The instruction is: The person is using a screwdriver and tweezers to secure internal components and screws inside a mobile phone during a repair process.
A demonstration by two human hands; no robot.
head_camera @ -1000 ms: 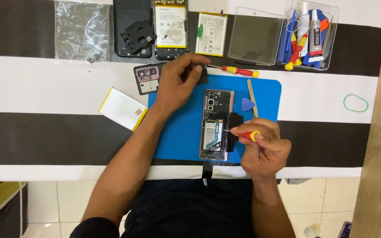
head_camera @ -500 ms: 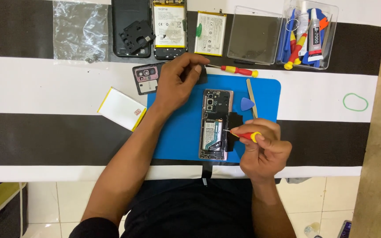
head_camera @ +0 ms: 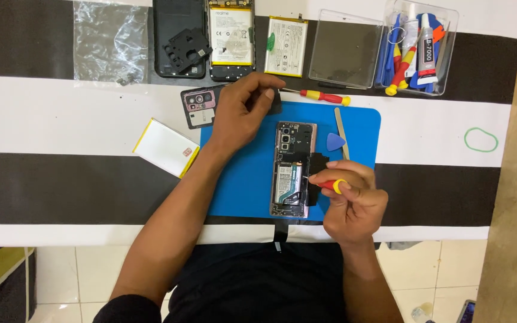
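Observation:
An opened phone (head_camera: 293,169) lies back-up on a blue work mat (head_camera: 240,179), its inner boards exposed. My right hand (head_camera: 349,203) grips a small red and yellow screwdriver (head_camera: 332,185) with its tip on the phone's right side, beside a black cover piece (head_camera: 317,162). My left hand (head_camera: 242,113) rests above the phone at the mat's top edge, fingers curled on a small dark part (head_camera: 275,101) that is mostly hidden.
A second red and yellow screwdriver (head_camera: 321,96), a blue pick (head_camera: 334,142) and a flat pry stick (head_camera: 341,131) lie by the mat. Further back are phone shells, batteries, a clear lid (head_camera: 345,51) and a tool box (head_camera: 417,48). A white-yellow battery (head_camera: 166,146) lies left, a green rubber band (head_camera: 480,139) right.
My left hand has shifted slightly right along the mat's top edge, uncovering more of the camera cover at its left. My right hand holds the screwdriver in nearly the same spot.

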